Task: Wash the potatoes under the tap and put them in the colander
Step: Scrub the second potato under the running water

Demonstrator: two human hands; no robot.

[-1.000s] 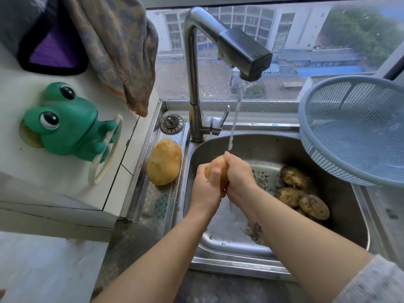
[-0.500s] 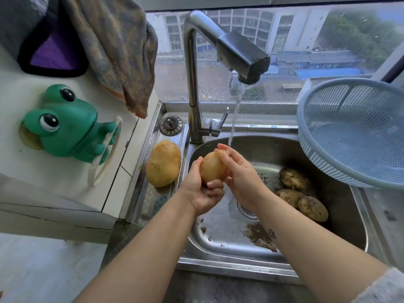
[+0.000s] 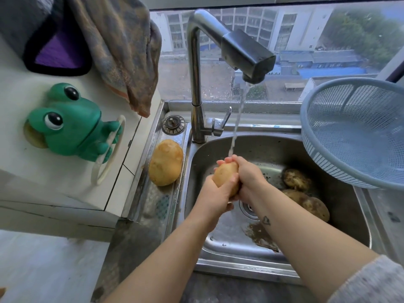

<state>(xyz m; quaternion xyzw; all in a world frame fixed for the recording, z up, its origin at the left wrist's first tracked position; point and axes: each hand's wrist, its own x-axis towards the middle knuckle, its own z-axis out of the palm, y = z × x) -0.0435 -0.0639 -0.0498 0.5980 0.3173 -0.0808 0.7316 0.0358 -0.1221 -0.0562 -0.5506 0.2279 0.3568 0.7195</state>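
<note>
Steel sink (image 3: 236, 266), hands (image 3: 215, 194) (image 3: 250, 178) clasping smooth oval potato (image 3: 225, 174)

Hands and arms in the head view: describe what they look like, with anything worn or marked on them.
The left hand and the right hand are bare, with no gloves, watch or bracelet. The left forearm is uncovered to the frame's edge. The right forearm bears a small dark tattoo near the wrist, and a grey knitted sleeve covers it near the elbow.
</note>
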